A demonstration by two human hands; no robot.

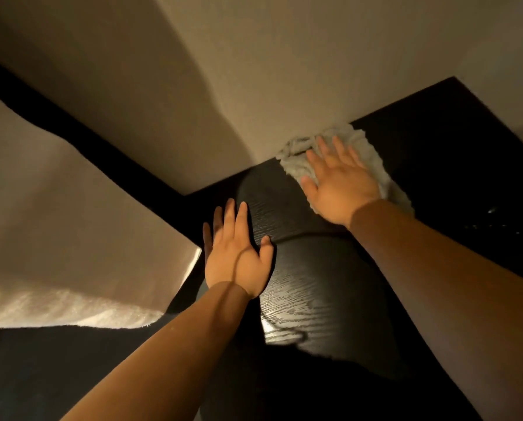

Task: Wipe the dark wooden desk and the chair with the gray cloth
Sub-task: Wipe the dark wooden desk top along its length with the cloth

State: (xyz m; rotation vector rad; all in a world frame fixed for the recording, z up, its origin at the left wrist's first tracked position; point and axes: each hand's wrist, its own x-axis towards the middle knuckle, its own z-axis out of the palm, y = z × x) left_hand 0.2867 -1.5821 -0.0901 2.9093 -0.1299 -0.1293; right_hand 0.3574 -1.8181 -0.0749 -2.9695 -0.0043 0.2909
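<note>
The dark wooden desk point(324, 287) fills the lower right, its grain showing under the light. A crumpled gray cloth point(360, 144) lies at the desk's far edge against the wall. My right hand point(337, 183) presses flat on the cloth with straight, spread fingers. My left hand point(236, 256) rests flat on the bare desk top near its left edge, fingers straight. The chair is not in view.
A beige wall point(284, 71) runs along the desk's far side. To the left a light bed cover point(72, 223) lies beside the desk, with a dark band point(87, 129) behind it. Dark floor point(41, 375) shows at the lower left.
</note>
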